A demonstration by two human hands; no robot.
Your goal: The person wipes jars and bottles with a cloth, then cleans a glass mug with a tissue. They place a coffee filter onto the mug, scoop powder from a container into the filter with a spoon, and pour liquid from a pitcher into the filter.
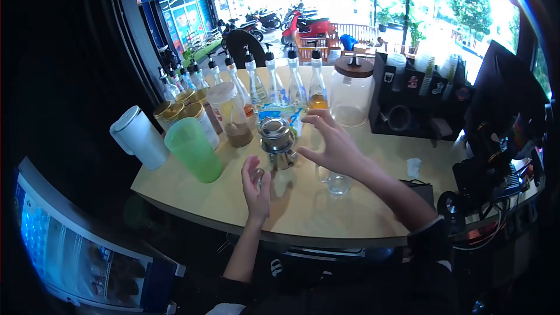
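Observation:
A metal drip coffee filter (276,131) with its lid on sits on top of a small steel cup (282,157) in the middle of the counter. My right hand (333,147) hovers just right of the filter, thumb and fingers spread, apart from it. Below that wrist stands a clear glass mug (338,185), partly covered by my forearm. In front and to the left of the steel cup, my left hand (255,189) is raised with fingers loosely curved and thumb apart. A small shiny spot shows by its fingers, too small to name.
Pump bottles (274,81) line the back of the wooden counter (303,216). On the left are a green pitcher (193,150), a white jug (140,140) and a jar of brown powder (233,118). A lidded glass jar (352,96) and black cup rack (417,105) stand right.

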